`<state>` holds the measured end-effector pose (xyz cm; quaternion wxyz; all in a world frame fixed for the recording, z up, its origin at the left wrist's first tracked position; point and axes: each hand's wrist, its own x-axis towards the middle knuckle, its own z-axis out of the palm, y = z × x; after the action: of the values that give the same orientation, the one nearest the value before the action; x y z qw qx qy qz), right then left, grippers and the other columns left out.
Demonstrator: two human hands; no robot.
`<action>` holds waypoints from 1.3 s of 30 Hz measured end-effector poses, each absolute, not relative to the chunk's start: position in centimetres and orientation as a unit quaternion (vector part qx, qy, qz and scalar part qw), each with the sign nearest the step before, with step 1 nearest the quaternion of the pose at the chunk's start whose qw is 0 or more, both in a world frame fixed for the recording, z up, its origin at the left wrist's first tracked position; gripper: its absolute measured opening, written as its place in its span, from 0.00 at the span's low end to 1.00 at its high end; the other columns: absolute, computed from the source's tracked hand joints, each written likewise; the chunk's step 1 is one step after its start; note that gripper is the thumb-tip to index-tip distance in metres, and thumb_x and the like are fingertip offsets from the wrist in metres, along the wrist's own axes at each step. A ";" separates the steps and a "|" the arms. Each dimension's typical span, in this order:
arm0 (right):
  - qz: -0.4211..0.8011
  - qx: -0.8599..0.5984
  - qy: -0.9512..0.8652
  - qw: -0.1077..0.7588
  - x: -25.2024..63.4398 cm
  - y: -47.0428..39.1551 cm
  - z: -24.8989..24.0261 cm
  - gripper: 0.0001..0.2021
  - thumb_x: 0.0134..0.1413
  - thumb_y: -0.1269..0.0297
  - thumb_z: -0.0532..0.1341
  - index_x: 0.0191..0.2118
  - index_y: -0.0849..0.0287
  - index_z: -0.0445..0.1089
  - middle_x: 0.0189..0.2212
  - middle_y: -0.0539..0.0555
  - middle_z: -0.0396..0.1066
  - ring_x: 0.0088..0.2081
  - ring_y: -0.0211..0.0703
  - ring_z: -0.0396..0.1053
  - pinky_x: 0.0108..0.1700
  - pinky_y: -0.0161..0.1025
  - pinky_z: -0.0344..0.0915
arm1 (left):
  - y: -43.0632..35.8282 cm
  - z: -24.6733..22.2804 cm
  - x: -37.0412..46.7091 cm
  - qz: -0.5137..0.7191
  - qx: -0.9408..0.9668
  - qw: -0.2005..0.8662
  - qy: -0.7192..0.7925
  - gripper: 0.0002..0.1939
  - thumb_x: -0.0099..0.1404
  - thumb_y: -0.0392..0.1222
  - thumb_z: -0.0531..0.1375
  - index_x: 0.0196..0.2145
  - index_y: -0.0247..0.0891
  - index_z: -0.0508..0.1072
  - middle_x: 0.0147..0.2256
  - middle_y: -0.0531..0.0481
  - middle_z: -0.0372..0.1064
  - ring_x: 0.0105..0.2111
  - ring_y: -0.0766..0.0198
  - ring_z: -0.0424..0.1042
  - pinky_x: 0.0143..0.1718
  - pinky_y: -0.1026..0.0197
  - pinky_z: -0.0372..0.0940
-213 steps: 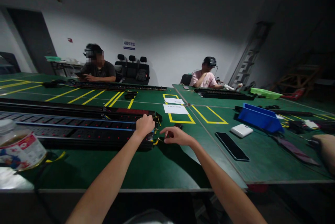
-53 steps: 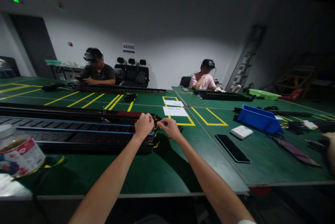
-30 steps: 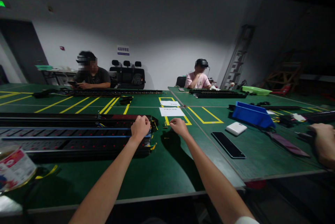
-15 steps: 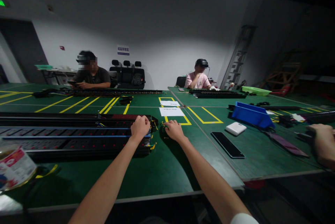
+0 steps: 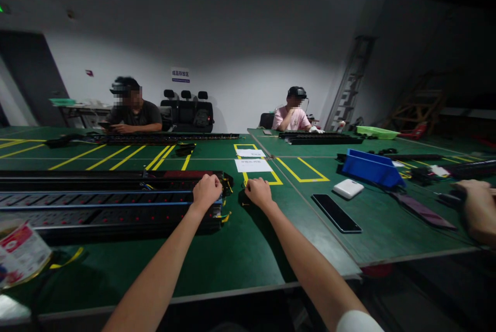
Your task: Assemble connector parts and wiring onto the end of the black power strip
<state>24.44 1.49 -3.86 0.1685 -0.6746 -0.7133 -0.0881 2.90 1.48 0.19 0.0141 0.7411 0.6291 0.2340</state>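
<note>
My left hand [image 5: 208,191] is closed at the right end of the long black strips [image 5: 127,213], which lie side by side with blue edges and red dots. Whatever its curled fingers hold is hidden. Just right of the strip ends, my right hand [image 5: 259,191] is closed over the green table [image 5: 302,234], with a bit of yellow-green wire [image 5: 245,183] at its fingertips. Yellow-green wires [image 5: 226,217] also stick out from the strip ends below my left hand. Two white papers [image 5: 253,166] lie beyond my right hand.
Right of my arm are a phone [image 5: 336,213], a white box [image 5: 348,189] and a blue bin [image 5: 372,169]. Another person's hand [image 5: 478,208] is at the right edge. A labelled tub [image 5: 25,254] stands front left. Two people [image 5: 135,115] sit across the table.
The view has shifted slightly. My right hand has drawn its fingers in a little, and less wire shows at its fingertips. My left hand stays at the strip ends.
</note>
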 end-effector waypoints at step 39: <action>0.041 -0.713 -0.629 0.307 26.8 2.5 -3.7 0.16 0.58 0.59 0.61 0.51 0.55 0.73 0.37 0.55 0.77 0.39 0.45 0.73 0.36 0.35 0.60 | 1.9 -0.1 2.8 0.158 0.799 -0.014 0.580 0.21 0.68 0.42 0.49 0.47 0.48 0.80 0.46 0.46 0.78 0.48 0.49 0.72 0.52 0.47 0.64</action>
<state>26.78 2.47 -3.67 0.3067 -0.7133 -0.6289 0.0406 2.82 1.91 -0.06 -0.0142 0.7992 0.5799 0.1578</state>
